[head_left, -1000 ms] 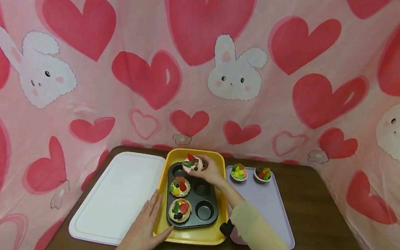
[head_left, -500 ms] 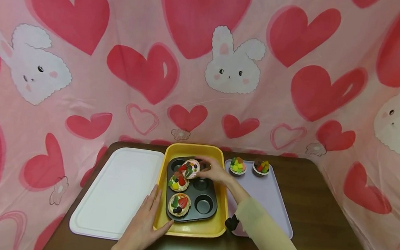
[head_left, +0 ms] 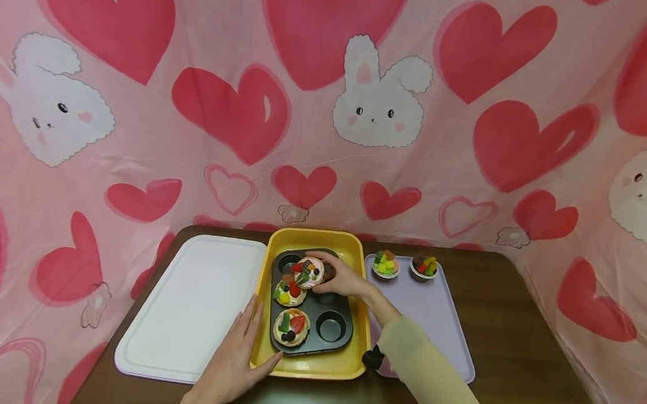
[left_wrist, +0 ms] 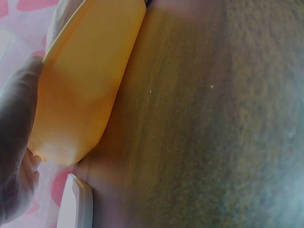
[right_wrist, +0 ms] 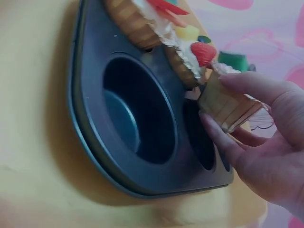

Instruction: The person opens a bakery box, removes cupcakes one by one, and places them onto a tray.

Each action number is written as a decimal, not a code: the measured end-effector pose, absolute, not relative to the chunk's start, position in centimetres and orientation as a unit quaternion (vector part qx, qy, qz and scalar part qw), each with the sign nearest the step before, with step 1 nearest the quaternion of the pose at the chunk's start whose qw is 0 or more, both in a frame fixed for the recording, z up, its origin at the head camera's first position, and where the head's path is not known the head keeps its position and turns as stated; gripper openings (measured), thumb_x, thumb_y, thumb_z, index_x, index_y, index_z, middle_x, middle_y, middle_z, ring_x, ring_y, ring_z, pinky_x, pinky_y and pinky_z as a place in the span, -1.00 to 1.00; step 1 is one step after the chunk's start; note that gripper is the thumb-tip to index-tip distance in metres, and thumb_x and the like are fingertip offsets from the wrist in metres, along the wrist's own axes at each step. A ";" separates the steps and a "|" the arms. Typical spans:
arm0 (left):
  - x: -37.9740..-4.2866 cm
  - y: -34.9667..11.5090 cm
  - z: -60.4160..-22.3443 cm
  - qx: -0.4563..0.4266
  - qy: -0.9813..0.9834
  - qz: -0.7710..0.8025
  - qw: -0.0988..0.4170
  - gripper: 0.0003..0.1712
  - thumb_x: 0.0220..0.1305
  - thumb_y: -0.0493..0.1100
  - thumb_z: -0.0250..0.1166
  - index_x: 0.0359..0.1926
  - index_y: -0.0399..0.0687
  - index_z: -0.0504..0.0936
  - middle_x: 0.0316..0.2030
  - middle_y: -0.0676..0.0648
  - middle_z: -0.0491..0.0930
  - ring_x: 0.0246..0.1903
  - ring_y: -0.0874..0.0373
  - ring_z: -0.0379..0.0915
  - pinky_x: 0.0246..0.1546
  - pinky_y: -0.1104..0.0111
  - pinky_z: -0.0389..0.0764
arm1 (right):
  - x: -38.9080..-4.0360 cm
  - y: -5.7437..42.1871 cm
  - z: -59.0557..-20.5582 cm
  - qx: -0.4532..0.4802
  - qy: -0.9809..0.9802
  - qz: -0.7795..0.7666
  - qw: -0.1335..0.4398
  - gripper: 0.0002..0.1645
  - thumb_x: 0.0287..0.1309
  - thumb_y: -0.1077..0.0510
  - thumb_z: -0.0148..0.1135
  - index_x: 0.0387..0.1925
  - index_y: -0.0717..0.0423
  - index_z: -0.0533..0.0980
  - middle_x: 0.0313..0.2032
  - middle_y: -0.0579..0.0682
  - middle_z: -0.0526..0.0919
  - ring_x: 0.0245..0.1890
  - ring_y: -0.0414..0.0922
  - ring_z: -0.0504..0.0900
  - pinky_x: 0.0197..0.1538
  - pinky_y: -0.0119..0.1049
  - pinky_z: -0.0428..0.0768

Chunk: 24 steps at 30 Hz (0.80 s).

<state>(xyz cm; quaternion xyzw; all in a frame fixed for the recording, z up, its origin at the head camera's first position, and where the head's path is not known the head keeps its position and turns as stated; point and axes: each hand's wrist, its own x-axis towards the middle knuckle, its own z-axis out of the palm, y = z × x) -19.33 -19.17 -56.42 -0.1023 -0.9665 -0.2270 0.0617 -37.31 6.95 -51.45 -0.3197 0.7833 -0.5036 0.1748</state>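
My right hand (head_left: 342, 278) pinches a toy fruit tart (head_left: 310, 273) with pink cream between thumb and fingers. It is tilted above the dark muffin tin (head_left: 313, 346), over the back half; in the right wrist view its pale ridged side (right_wrist: 224, 102) shows. Two more tarts fill the tin's left column, a middle tart (head_left: 289, 293) and a front tart (head_left: 291, 327). The tin lies inside a yellow tray (head_left: 311, 375). At that tray's front left corner rests my left hand (head_left: 233, 361), fingers extended along the left side, thumb at the front rim.
To the left lies a white tray (head_left: 192, 308). On the right, a lilac tray (head_left: 427, 328) bears a yellow-topped cup (head_left: 386, 265) and a brown-topped cup (head_left: 423, 267) at its back. A brown table (head_left: 516, 341) carries everything, against a pink heart-patterned cloth (head_left: 316, 145).
My right hand has brought the pink tart slightly forward from the back left cup and turned it to a tilt. The left hand stays on the yellow tray. The head view has shifted slightly.
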 end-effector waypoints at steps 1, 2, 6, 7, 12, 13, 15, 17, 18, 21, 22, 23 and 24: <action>-19.3 -19.2 -56.4 -0.103 -0.967 -0.226 0.063 0.27 0.11 0.53 0.30 0.62 0.01 0.01 0.65 0.01 -0.22 0.56 -0.01 0.04 0.58 0.20 -0.02 | -37.3 6.9 -51.6 -0.317 0.783 -0.507 0.172 -0.06 0.08 0.37 0.45 0.47 0.25 0.24 0.26 0.30 0.46 -0.11 -0.05 0.64 -0.02 -0.30 0.72; -19.3 -19.2 -56.4 -0.103 -0.967 -0.224 0.066 0.27 0.11 0.54 0.30 0.62 0.00 0.02 0.65 0.01 -0.21 0.56 0.00 0.06 0.57 0.14 0.04 | -37.3 6.8 -51.7 -0.314 0.783 -0.510 0.166 -0.07 0.08 0.38 0.46 0.46 0.25 0.26 0.27 0.29 0.45 -0.11 -0.06 0.62 -0.03 -0.32 0.71; -19.4 -19.1 -56.3 -0.101 -0.968 -0.219 0.063 0.27 0.11 0.56 0.27 0.62 0.00 0.03 0.65 0.01 -0.21 0.55 0.00 0.07 0.55 0.09 0.11 | -37.3 6.8 -52.0 -0.284 0.783 -0.534 0.145 -0.14 0.03 0.40 0.48 0.38 0.18 0.36 0.27 0.24 0.47 -0.07 -0.09 0.53 -0.05 -0.39 0.68; -19.4 -19.1 -56.2 -0.100 -0.968 -0.221 0.059 0.27 0.10 0.56 0.27 0.62 0.01 0.02 0.65 0.02 -0.22 0.55 0.01 0.06 0.56 0.12 0.07 | -37.2 6.9 -52.1 -0.277 0.779 -0.544 0.144 -0.14 0.02 0.41 0.48 0.37 0.17 0.37 0.27 0.23 0.47 -0.03 -0.08 0.52 -0.03 -0.39 0.68; -19.5 -19.1 -56.1 -0.096 -0.969 -0.222 0.051 0.28 0.09 0.56 0.28 0.62 0.01 0.02 0.65 0.02 -0.22 0.55 0.00 0.07 0.56 0.14 0.04 | -37.0 7.3 -51.9 -0.248 0.756 -0.587 0.149 -0.13 0.03 0.43 0.47 0.37 0.13 0.35 0.29 0.24 0.42 0.08 -0.01 0.51 0.08 -0.27 0.70; -19.5 -19.1 -56.1 -0.097 -0.969 -0.222 0.051 0.28 0.10 0.55 0.29 0.62 0.01 0.02 0.65 0.02 -0.22 0.55 -0.01 0.06 0.56 0.10 0.08 | -36.9 7.4 -51.7 -0.238 0.753 -0.594 0.154 -0.13 0.03 0.42 0.47 0.38 0.10 0.35 0.29 0.23 0.41 0.08 0.00 0.53 0.08 -0.26 0.71; -19.5 -19.1 -56.1 -0.099 -0.968 -0.223 0.052 0.27 0.10 0.54 0.30 0.61 -0.02 0.04 0.65 -0.01 -0.21 0.55 -0.04 0.07 0.54 0.02 0.15 | -36.6 7.8 -51.2 -0.217 0.748 -0.606 0.161 -0.11 0.03 0.41 0.48 0.39 0.04 0.35 0.30 0.21 0.39 0.10 0.04 0.55 0.10 -0.24 0.71; -19.5 -19.1 -56.1 -0.100 -0.968 -0.226 0.049 0.27 0.11 0.53 0.30 0.61 -0.03 0.04 0.65 -0.01 -0.22 0.55 -0.06 0.07 0.54 0.00 0.16 | -36.2 8.3 -50.7 -0.201 0.744 -0.615 0.168 -0.10 0.04 0.40 0.48 0.39 -0.02 0.34 0.30 0.20 0.38 0.10 0.08 0.57 0.09 -0.23 0.72; -19.5 -19.1 -56.1 -0.099 -0.968 -0.226 0.047 0.27 0.11 0.53 0.30 0.62 -0.03 0.03 0.65 -0.01 -0.23 0.56 -0.06 0.06 0.54 0.00 0.16 | -36.0 8.5 -50.4 -0.197 0.742 -0.618 0.169 -0.10 0.05 0.40 0.47 0.40 -0.04 0.34 0.31 0.20 0.37 0.11 0.09 0.58 0.10 -0.23 0.71; -19.5 -19.1 -56.1 -0.096 -0.969 -0.224 0.043 0.28 0.10 0.55 0.29 0.62 0.00 0.02 0.65 0.01 -0.23 0.56 -0.04 0.05 0.53 -0.02 0.17 | -35.5 9.3 -49.9 -0.190 0.731 -0.631 0.178 -0.10 0.08 0.40 0.45 0.41 -0.06 0.31 0.35 0.21 0.35 0.13 0.11 0.60 0.12 -0.18 0.71; -19.4 -19.1 -56.1 -0.094 -0.969 -0.224 0.041 0.28 0.10 0.55 0.29 0.62 0.01 0.01 0.65 0.02 -0.24 0.56 -0.03 0.04 0.53 -0.02 0.17 | -35.4 9.6 -49.8 -0.189 0.728 -0.635 0.178 -0.10 0.09 0.40 0.44 0.42 -0.06 0.31 0.35 0.22 0.34 0.14 0.11 0.61 0.12 -0.17 0.71; -19.4 -19.1 -56.1 -0.092 -0.969 -0.224 0.040 0.29 0.09 0.56 0.29 0.62 0.02 0.00 0.65 0.03 -0.25 0.56 -0.02 0.04 0.52 -0.02 0.17 | -35.2 9.9 -49.7 -0.190 0.727 -0.635 0.178 -0.11 0.10 0.39 0.44 0.42 -0.05 0.30 0.36 0.21 0.34 0.14 0.10 0.62 0.13 -0.18 0.71; -19.4 -19.1 -56.1 -0.091 -0.970 -0.224 0.039 0.29 0.09 0.56 0.28 0.63 0.03 0.00 0.65 0.04 -0.25 0.56 -0.02 0.04 0.53 -0.01 0.16 | -35.1 10.2 -49.6 -0.192 0.725 -0.638 0.177 -0.11 0.11 0.39 0.43 0.42 -0.04 0.30 0.37 0.21 0.32 0.15 0.09 0.61 0.13 -0.18 0.71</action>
